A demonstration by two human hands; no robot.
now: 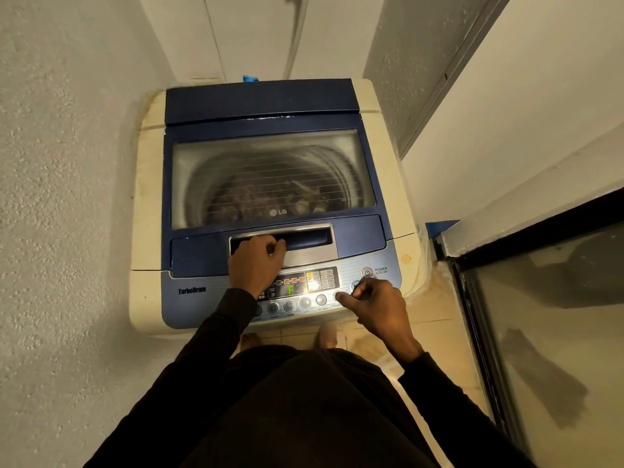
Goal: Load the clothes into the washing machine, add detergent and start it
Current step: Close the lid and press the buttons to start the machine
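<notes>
Left hand (258, 261) curled narrowly on the lid handle (304, 239), steadying the shut lid (270, 177) over clothes (260, 197) in the drum, right hand (374, 305) loosely closed, holding nothing, thumb by the start button (355, 286), display (291, 289) lit.

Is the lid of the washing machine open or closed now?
Closed. The lid lies flat on the washing machine, and the clothes show only through its window.
</notes>
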